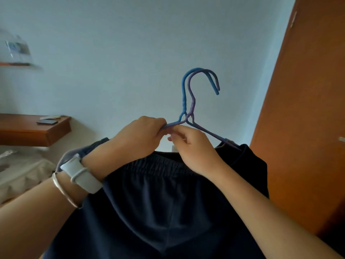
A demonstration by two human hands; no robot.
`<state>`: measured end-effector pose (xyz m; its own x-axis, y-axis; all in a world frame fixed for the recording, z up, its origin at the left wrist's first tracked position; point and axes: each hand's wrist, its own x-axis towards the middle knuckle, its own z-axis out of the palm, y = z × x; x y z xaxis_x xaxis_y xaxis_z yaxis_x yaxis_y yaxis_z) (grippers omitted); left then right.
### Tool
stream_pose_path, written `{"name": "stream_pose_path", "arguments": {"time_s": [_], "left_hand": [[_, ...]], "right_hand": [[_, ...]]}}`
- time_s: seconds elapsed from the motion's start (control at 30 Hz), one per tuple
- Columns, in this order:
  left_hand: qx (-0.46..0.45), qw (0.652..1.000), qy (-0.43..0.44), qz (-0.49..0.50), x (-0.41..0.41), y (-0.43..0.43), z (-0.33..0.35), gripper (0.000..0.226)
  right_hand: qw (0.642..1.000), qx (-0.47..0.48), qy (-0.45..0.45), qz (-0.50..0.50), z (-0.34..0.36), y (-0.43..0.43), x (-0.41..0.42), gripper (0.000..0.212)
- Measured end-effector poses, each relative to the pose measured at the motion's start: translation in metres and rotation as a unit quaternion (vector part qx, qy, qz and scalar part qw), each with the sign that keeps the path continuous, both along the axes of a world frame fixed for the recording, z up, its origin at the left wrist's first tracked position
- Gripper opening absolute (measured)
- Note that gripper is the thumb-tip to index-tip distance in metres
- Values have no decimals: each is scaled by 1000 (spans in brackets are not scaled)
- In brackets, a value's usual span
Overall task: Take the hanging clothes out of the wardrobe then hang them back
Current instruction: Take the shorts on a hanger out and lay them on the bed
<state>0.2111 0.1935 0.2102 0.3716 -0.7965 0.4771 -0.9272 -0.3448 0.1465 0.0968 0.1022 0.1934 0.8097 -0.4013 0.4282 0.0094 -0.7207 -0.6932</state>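
Navy shorts point(158, 202): held up in mid-air before a pale wall, outside the wardrobe, draped from two wire hangers point(205, 130), elastic waistband toward the camera. The legs run out of frame, so "shorts" is a best guess.
Hangers: blue hanger point(183, 94) and purple hanger point(192, 103) stacked together, hooks upright and on no rail.
Left grip point(138, 135): clenched round the left shoulder wires, just beside the twisted necks; a white watch point(82, 174) is on the wrist.
Right grip point(194, 152): fingertips pinching the same wires below the necks, touching the left grip.
Handling: the fabric looks soft, light and limp, likely to slide along smooth coated wire if the hangers tilt. The wire itself looks thin and springy, and the two hooks may snag each other.
Where to hold: at the necks or hooks, keeping the shoulders level. Holding the cloth gives little control.
Surroundings: orange-brown wardrobe door point(298, 109) at right; wooden shelf point(28, 131) carrying a phone point(47, 122) at left.
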Motion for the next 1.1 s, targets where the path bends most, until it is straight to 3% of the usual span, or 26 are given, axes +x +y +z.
{"name": "stream_pose_path", "arguments": {"time_s": [0.1,0.23,0.3,0.37,0.47,0.7,0.9,1.1], "left_hand": [[-10,999,25,32,42,-4,0,26],[-29,996,55,66,90,-10,-8,26],[-37,995,59,75,109,-16,-13,27],[-53,994,54,80,128,-24,-20,26],[-71,992,62,81,154,-40,-32,24],[-76,979,104,155,230,-89,-56,18],[-77,954,145,250,280,-114,-69,17],[-121,916,148,352,300,-105,-73,16]], "right_hand": [[1000,-13,-8,-1,5,-22,37,25],[990,-73,-106,-59,4,-60,70,17],[990,-108,-73,-56,-4,-81,93,32],[991,-132,12,-15,-17,-101,120,49],[981,-177,67,29,-36,-123,161,41],[969,-211,25,123,-57,-185,275,33],[919,-308,43,243,-53,-222,364,37],[891,-304,-68,331,-56,-216,436,34]]}}
